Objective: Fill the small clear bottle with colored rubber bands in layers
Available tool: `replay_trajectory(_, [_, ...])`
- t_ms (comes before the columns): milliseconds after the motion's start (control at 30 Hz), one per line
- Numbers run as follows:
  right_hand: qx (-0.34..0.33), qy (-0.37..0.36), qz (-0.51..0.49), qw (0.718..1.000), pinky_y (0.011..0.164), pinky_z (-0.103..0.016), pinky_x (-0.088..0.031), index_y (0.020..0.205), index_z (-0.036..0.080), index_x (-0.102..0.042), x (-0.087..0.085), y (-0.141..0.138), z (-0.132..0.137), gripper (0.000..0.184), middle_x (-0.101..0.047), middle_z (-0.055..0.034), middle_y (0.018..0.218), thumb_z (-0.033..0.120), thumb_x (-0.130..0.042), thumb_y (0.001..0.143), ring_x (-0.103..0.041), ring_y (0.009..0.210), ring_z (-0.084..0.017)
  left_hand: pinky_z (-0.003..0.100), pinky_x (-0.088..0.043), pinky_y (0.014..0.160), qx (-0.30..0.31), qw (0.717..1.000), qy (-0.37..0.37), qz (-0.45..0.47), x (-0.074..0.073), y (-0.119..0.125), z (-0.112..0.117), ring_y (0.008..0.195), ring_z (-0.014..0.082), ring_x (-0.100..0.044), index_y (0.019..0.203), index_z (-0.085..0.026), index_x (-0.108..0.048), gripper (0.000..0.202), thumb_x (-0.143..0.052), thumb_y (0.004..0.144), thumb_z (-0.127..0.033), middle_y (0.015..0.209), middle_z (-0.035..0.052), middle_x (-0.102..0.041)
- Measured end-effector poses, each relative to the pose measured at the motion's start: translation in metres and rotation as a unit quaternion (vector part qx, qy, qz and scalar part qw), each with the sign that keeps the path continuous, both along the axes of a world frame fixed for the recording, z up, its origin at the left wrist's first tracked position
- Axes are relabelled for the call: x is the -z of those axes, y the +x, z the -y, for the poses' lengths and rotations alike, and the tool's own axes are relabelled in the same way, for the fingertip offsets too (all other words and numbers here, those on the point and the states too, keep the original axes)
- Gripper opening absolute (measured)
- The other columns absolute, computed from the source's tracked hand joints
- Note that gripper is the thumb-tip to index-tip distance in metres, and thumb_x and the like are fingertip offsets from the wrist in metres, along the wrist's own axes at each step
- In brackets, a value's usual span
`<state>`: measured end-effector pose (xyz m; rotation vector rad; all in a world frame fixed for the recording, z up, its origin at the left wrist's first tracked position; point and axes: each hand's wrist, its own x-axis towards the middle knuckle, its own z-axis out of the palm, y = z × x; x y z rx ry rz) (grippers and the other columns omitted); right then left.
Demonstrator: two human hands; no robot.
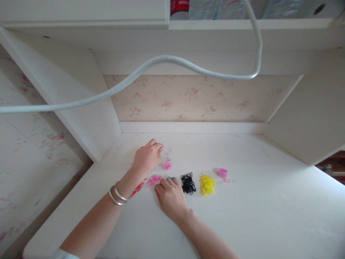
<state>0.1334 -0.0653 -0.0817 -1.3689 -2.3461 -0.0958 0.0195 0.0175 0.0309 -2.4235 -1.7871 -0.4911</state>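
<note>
My left hand (148, 155), with two silver bangles (118, 194) at the wrist, is beside the upper part of a small clear bottle (167, 159). Its fingers are pinched together; what they hold, if anything, is hidden. Pink pieces lie in the bottom of the bottle. My right hand (171, 197) is on the table with curled fingers, between a pile of small pink bands (154, 180) and some blue bands (171, 177) it mostly covers. Whatever is under its fingertips is hidden. Red bands (137, 189) lie partly behind my left forearm.
Right of my hands lie a black band pile (188, 183) and a yellow band pile (207, 185). Beyond them is a pink cap (222, 172) with a loop. A white cable (167, 59) hangs across the view, below an overhead shelf (242, 24). White panels enclose the table (256, 216).
</note>
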Motion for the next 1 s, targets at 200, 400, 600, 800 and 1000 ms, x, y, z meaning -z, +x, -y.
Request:
replay_trajectory(200, [0.049, 0.001, -0.057, 0.997, 0.070, -0.031, -0.027, 0.089, 0.024, -0.063, -0.008, 0.014, -0.004, 0.020, -0.060, -0.0015, 0.082, 0.025, -0.045, 0.096, -0.051, 0.079, -0.017, 0.021, -0.042, 0.075, 0.003, 0.996, -0.008, 0.087, 0.021, -0.030, 0.026, 0.083, 0.0123, -0.062, 0.098, -0.025, -0.064, 0.026, -0.040, 0.096, -0.032, 0.099, 0.0009, -0.063])
replay_trajectory(400, [0.101, 0.001, -0.180, 0.979, 0.075, -0.029, -0.032, 0.091, 0.023, -0.066, -0.010, 0.025, -0.014, 0.023, -0.062, -0.0027, 0.085, 0.027, -0.044, 0.096, -0.054, 0.082, -0.016, 0.021, -0.041, 0.071, -0.012, 0.993, -0.091, 0.075, 0.068, -0.052, 0.049, 0.080, 0.0117, -0.062, 0.090, -0.025, -0.064, 0.024, -0.042, 0.095, -0.030, 0.094, 0.0000, -0.062])
replay_trajectory(600, [0.131, 0.019, -0.325, 0.936, 0.073, -0.027, -0.040, 0.092, 0.022, -0.066, -0.017, 0.038, -0.030, 0.027, -0.061, -0.0037, 0.085, 0.034, -0.042, 0.096, -0.056, 0.080, -0.016, 0.023, -0.039, 0.063, -0.058, 0.991, -0.124, 0.004, 0.091, -0.059, 0.054, 0.076, 0.0133, -0.063, 0.089, -0.025, -0.064, 0.029, -0.037, 0.096, -0.032, 0.097, 0.0012, -0.061])
replay_trajectory(800, [0.140, 0.077, -0.290, 0.944, 0.077, -0.029, -0.040, 0.096, 0.022, -0.066, -0.040, 0.050, -0.052, 0.024, -0.062, -0.0041, 0.089, 0.032, -0.044, 0.095, -0.057, 0.082, -0.016, 0.025, -0.044, 0.070, -0.052, 0.986, -0.156, -0.012, 0.096, -0.062, 0.056, 0.089, 0.0168, -0.064, 0.090, -0.025, -0.066, 0.028, -0.039, 0.095, -0.029, 0.107, 0.0038, -0.062])
replay_trajectory(1000, [0.149, 0.144, -0.145, 0.967, 0.074, -0.030, -0.033, 0.099, 0.022, -0.067, -0.055, 0.053, -0.074, 0.023, -0.063, -0.0045, 0.090, 0.029, -0.045, 0.096, -0.056, 0.083, -0.017, 0.027, -0.047, 0.074, -0.044, 0.987, -0.157, -0.013, 0.099, -0.066, 0.059, 0.095, 0.0180, -0.063, 0.090, -0.023, -0.067, 0.031, -0.038, 0.094, -0.032, 0.117, 0.0058, -0.061])
